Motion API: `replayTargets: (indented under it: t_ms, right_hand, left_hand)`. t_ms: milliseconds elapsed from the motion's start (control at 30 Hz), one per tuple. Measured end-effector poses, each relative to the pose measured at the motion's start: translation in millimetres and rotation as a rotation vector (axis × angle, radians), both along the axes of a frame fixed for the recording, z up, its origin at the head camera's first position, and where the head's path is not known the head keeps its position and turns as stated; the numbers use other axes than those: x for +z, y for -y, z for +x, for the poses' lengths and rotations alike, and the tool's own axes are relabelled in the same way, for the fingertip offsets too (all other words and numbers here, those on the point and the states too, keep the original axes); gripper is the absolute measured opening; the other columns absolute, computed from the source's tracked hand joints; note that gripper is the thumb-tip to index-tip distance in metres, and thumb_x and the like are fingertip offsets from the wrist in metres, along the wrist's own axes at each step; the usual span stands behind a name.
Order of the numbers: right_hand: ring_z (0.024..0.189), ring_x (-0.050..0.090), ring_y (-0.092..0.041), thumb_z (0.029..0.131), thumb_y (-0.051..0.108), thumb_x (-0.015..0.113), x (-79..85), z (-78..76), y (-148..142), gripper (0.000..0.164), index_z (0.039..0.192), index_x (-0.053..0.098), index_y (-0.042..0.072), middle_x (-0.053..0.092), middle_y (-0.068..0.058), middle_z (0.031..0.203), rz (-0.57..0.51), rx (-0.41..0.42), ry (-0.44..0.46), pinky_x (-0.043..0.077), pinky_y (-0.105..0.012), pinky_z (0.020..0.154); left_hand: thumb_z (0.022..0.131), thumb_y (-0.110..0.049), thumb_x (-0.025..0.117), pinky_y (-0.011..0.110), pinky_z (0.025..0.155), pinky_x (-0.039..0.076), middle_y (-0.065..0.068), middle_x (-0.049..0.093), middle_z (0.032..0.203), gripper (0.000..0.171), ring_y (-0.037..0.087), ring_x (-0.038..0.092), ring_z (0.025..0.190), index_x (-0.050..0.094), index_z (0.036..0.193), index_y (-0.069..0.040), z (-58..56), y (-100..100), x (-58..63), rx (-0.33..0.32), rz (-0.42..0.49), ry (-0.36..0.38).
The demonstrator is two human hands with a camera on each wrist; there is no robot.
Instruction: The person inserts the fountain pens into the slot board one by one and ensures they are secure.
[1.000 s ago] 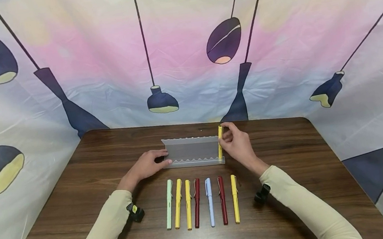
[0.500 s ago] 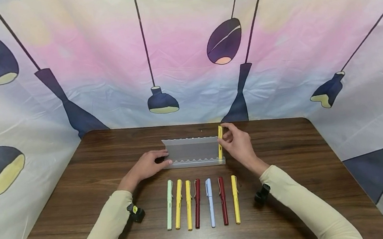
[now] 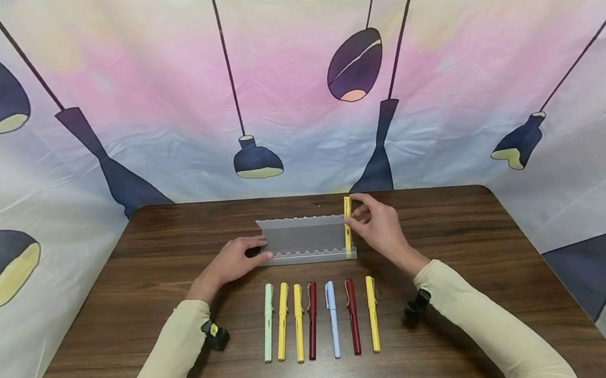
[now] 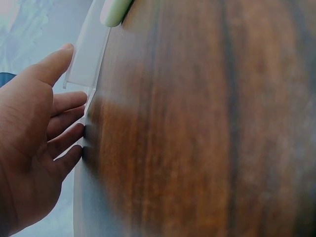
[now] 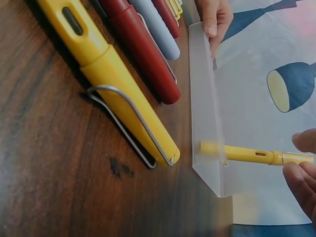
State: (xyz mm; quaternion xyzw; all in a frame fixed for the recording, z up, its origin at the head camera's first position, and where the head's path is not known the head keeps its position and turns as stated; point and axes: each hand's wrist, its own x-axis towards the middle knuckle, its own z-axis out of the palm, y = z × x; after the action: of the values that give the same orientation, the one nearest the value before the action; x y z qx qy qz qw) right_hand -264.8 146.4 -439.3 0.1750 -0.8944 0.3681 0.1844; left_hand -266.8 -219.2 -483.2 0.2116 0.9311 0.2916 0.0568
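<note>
A clear plastic pen stand (image 3: 305, 239) with scalloped edges stands near the back of the table. My left hand (image 3: 236, 260) holds its left end, the thumb at the front lip and the fingers curving round the side. At the other end my right hand (image 3: 380, 227) pinches a yellow pen (image 3: 348, 227) between thumb and fingertips, near its clip. This pen leans upright in the last slot, its lower end behind the stand's front lip. In the right wrist view the same yellow pen (image 5: 247, 154) shows partly through the clear plastic.
In front of the stand lies a row of pens: a light green pen (image 3: 268, 323), several yellow ones such as the rightmost yellow pen (image 3: 373, 315), two dark red pens including one (image 3: 353, 317) at right, and a pale blue pen (image 3: 333, 319). A printed cloth (image 3: 173, 104) hangs behind the table.
The yellow pen has turned slightly and stands a little more upright in the end slot, the right hand shifting a touch with it. The left hand and the row of pens stay put.
</note>
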Motion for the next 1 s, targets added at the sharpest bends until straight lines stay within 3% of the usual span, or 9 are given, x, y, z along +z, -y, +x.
replayTargets:
  t_ms: [433,733,1000]
  right_hand:
    - [0.076,0.073,-0.02,0.089,0.025,0.083,-0.1,30.3,-29.2,0.045,0.129,0.069,0.01,0.075,-0.007,0.094,-0.03,-0.013,0.041,0.061,-0.041,0.067]
    - [0.077,0.072,-0.013,0.09,0.029,0.082,-13.1,62.0,-43.9,0.046,0.13,0.07,0.01,0.076,-0.006,0.099,0.004,-0.026,0.142,0.06,-0.031,0.065]
    - [0.078,0.071,-0.009,0.087,0.028,0.084,-24.1,82.6,-49.2,0.047,0.126,0.072,0.005,0.077,-0.008,0.102,0.036,-0.024,0.172,0.06,-0.031,0.069]
  left_hand:
    - [0.099,-0.053,0.064,0.056,0.113,0.04,0.012,0.055,0.15,0.064,0.035,0.046,0.143,0.062,0.141,-0.005,0.7,-0.6,-0.4,-0.002,0.007,-0.008]
    - [0.098,-0.053,0.064,0.057,0.114,0.039,0.011,0.055,0.15,0.063,0.035,0.045,0.143,0.063,0.14,-0.006,0.7,0.4,-2.3,0.002,0.009,-0.005]
    - [0.098,-0.055,0.063,0.057,0.113,0.039,0.011,0.054,0.151,0.065,0.036,0.044,0.143,0.062,0.141,-0.006,0.9,0.0,-1.0,0.001,0.006,0.003]
